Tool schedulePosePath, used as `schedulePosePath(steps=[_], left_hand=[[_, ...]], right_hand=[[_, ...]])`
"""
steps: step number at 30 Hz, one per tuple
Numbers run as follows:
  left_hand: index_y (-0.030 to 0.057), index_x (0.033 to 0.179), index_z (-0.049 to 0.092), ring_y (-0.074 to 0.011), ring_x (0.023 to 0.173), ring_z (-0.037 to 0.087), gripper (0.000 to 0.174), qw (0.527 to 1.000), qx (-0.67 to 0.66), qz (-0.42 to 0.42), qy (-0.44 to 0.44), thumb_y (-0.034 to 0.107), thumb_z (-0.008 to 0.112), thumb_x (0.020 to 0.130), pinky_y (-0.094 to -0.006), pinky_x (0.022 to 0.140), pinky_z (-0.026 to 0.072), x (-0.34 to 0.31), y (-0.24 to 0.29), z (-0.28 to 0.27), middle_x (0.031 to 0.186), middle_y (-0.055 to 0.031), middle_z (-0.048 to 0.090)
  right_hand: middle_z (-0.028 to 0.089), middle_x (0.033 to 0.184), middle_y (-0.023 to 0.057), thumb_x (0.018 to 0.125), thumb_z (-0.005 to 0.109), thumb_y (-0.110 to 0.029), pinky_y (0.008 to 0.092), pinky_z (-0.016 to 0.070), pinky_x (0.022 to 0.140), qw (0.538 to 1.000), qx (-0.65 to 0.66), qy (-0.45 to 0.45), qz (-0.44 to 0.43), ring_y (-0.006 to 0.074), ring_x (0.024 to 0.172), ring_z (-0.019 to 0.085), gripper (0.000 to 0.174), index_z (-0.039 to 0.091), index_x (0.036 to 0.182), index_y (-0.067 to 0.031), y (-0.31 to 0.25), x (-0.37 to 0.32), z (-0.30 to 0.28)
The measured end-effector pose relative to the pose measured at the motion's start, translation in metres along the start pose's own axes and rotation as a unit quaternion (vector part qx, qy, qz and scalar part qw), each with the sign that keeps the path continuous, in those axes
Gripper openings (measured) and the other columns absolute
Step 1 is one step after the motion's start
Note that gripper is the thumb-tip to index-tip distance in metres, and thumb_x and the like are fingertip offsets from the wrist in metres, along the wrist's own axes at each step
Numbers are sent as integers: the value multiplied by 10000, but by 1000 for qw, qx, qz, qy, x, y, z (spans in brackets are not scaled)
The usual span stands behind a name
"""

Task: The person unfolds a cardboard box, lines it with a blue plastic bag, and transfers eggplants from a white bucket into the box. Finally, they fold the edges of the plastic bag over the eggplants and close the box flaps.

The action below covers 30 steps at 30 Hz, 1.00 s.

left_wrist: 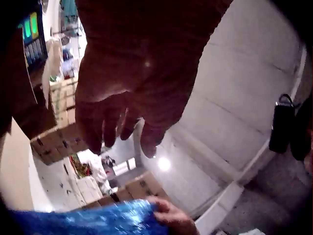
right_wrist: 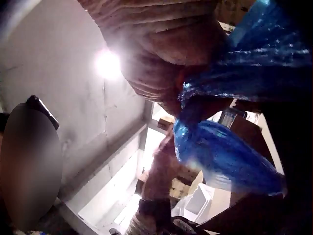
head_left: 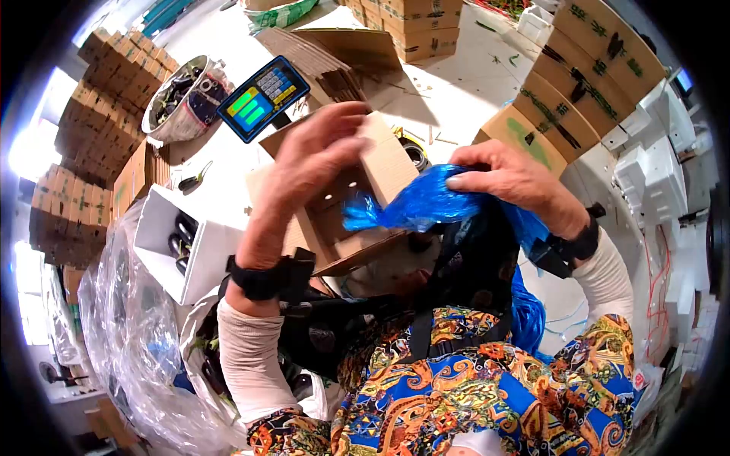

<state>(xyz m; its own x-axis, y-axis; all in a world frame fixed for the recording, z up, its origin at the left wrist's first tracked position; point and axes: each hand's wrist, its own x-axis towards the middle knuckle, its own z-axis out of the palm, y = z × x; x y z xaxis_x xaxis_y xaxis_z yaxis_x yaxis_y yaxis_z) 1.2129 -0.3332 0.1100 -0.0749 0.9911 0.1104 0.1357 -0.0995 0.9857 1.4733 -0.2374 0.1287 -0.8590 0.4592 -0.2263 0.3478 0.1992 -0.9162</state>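
Bright rm w/ stacked cartons [head_left: 125, 61] at far left, L hand [head_left: 314, 156] loosely spread above an unsealed box [head_left: 389, 169], R hand [head_left: 511, 178] pinching the blue plastic bag [head_left: 433, 204] over box's near right edge; bag's prob light, soft & slippery, best gripped where bunched.

A blue, orange and black swirl-patterned garment [head_left: 426, 395] fills the lower centre of the head view; cream ribbed fabric sleeves [head_left: 255, 357] end near black wristbands [head_left: 258, 281].
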Motion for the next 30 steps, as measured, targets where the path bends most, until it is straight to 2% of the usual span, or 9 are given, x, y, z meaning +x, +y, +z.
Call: schedulePosePath(steps=[3,7,10,13,15,20,25,27,30], left_hand=[[-27,1137,596,-119,930,596,322,984,6,15,-180,128,644,858,-250,791,486,4,-5,29,984,-70,654],[-5,875,617,-54,664,479,128,990,107,-37,-87,120,644,869,-212,583,400,1,-16,13,716,36,531],[-4,871,631,-78,664,503,116,993,112,-23,-7,112,634,854,-230,591,422,-1,-23,-20,697,-3,568],[73,864,612,-31,650,467,92,990,105,-26,91,156,607,903,-186,583,380,-8,-20,-54,726,50,533],[91,865,612,-23,642,472,113,981,-31,-82,175,189,597,918,-183,584,384,-8,-35,-78,737,65,534],[86,794,612,-33,556,436,179,965,8,-106,238,227,601,903,-199,514,335,-10,-71,-105,641,71,493],[80,815,623,-31,544,444,183,970,16,-109,217,222,591,925,-199,504,345,-10,-77,-109,647,66,516],[67,834,629,-34,568,460,196,967,10,-111,227,232,590,934,-195,523,365,-5,-83,-108,668,51,538],[49,864,632,-49,620,501,191,971,-25,-101,215,221,595,938,-202,566,403,0,-91,-106,720,30,576]], right_hand=[[649,859,4,868,639,-187,240,473,730,999,23,-29,-35,79,784,573,271,663,1052,11,-5,28,10],[643,820,5,829,636,-242,254,459,677,996,-84,-43,6,95,723,554,315,664,1014,12,-4,45,1],[623,781,-28,816,608,-287,280,424,629,987,-158,-30,-4,104,675,512,337,648,964,13,15,44,-13],[597,778,-34,818,602,-159,223,416,637,995,-89,-40,14,56,707,500,253,656,985,23,17,29,-28],[580,766,-49,819,609,-188,221,397,611,998,-15,-50,28,53,694,494,227,657,936,0,23,12,-29],[602,770,-56,887,622,-249,181,418,629,970,138,-156,122,31,686,511,270,682,906,14,36,-27,-35],[608,697,71,888,584,-249,313,449,578,968,-68,-241,13,137,623,559,256,640,870,0,64,-59,-10],[592,722,141,825,603,-206,386,472,595,946,-145,-286,-54,331,667,589,187,622,848,-21,54,-64,8],[626,836,140,854,623,-253,403,513,653,940,-203,-252,-110,334,783,623,235,628,980,-54,34,-63,20]])
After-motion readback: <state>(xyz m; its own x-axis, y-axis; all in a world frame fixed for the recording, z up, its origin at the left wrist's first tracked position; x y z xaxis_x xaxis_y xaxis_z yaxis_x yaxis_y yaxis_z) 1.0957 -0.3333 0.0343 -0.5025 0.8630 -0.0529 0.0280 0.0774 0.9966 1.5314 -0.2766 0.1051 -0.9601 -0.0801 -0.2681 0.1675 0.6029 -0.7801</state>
